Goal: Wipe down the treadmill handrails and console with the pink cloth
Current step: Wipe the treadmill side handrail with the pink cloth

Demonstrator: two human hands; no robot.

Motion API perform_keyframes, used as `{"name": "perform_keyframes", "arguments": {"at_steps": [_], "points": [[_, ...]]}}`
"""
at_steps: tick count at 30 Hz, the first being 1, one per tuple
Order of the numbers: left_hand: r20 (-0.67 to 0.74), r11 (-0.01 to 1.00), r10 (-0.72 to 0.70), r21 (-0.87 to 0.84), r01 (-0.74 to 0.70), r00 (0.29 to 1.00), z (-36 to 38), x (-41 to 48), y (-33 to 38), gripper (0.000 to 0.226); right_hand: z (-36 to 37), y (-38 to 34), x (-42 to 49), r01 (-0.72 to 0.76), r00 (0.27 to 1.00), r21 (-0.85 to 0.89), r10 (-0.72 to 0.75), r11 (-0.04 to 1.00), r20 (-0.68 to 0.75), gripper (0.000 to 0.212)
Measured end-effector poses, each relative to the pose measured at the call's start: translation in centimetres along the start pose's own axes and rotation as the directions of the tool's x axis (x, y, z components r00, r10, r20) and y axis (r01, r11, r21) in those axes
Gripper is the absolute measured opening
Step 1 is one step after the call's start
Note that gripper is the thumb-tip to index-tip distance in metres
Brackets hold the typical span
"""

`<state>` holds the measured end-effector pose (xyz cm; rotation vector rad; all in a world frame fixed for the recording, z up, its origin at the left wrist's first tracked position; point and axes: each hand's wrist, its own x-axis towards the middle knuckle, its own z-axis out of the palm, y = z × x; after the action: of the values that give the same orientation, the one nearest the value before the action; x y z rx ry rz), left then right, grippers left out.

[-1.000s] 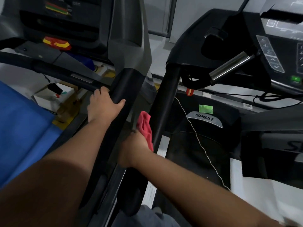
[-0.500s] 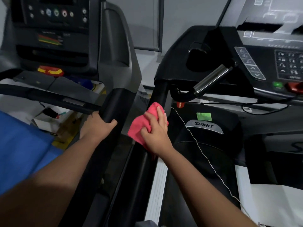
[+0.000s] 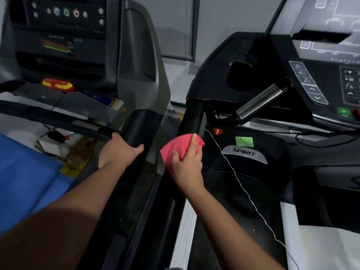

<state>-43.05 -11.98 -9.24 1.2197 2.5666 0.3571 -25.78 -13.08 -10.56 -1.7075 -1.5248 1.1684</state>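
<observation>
Two treadmills stand side by side. My right hand [image 3: 188, 162] grips the pink cloth [image 3: 178, 146] and presses it on the black left handrail [image 3: 191, 117] of the right treadmill, just below where the rail meets the console [image 3: 321, 75]. My left hand [image 3: 119, 151] grips the black right handrail [image 3: 139, 127] of the left treadmill, thumb curled over its top. The left treadmill's console [image 3: 58, 36] with round buttons and a red stop button [image 3: 58, 85] is above it.
A silver pulse grip [image 3: 259, 103] sticks out under the right console. A thin white cord [image 3: 241, 186] runs down over the motor cover marked SPIRIT [image 3: 244, 152]. A blue surface [image 3: 23, 172] lies at the left; boxes sit under the left console.
My right hand brought the cloth up from low beside the rail onto the right treadmill's handrail and moved it upward. My left hand kept its grip on the other rail.
</observation>
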Motion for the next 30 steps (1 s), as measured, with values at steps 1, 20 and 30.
{"name": "perform_keyframes", "arguments": {"at_steps": [1, 20, 30], "points": [[-0.003, 1.0, 0.0, 0.002, 0.0, 1.0, 0.0, 0.1, 0.0, 0.071, 0.1, -0.1, 0.3, -0.02, 1.0, 0.018, 0.021, 1.0, -0.007, 0.076], [0.023, 0.999, 0.006, -0.037, -0.005, 1.0, -0.3, 0.2, 0.1, 0.068, 0.1, -0.9, 4.5, -0.044, 0.991, 0.108, 0.057, 0.993, -0.12, 0.088], [0.035, 0.999, 0.01, -0.046, -0.008, 0.999, -0.5, 0.1, 0.3, 0.068, -1.5, -0.8, 6.9, -0.062, 0.997, 0.487, 0.076, 0.871, -0.008, 0.11]]}}
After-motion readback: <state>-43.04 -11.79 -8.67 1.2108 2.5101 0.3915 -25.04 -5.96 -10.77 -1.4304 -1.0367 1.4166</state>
